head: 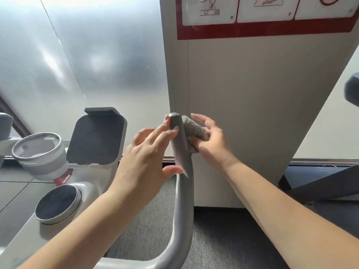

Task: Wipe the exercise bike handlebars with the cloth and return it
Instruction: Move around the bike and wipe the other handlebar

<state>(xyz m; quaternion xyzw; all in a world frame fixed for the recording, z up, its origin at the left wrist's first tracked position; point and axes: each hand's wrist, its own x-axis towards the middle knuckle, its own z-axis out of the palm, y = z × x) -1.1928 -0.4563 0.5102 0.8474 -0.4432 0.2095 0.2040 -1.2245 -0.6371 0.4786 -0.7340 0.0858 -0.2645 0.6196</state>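
A: Status on the handlebar (181, 152)?
B: Grey curved bar, rises from bottom centre, rounded tip near a beige pillar (252, 103). Both hands are at the upper end.

A: Cloth?
B: Grey cloth (195, 133) is bunched against the right side of the bar, just below the tip. Right hand (211, 144) has it: thumb and lower fingers are curled into the bundle and press it onto the bar. Its upper fingers stick out straight above the cloth, touching nothing.

A: Left hand?
B: Left hand (147, 158) is on the other side of the bar. Fingers extended and spread, tips resting on the bar near the cap. Thumb touches the bar lower down. Loose contact, not a wrapped grip; nothing in it.

A: So cloth sits between right palm and bar?
B: Yes, as far as visible. How much of it wraps behind the bar I cannot tell.

A: Anything else around?
B: Left of the bar: a ribbed dark tablet holder (96, 136) on the white bike frame (23, 239). Beside it a cup holder (38, 150), and lower a round dark knob (57, 203). On the pillar, a red-bordered sign (262, 18) with line drawings, cut off at the top. Frosted panel (87, 55) behind on the left. Grey carpet (223, 239) below.
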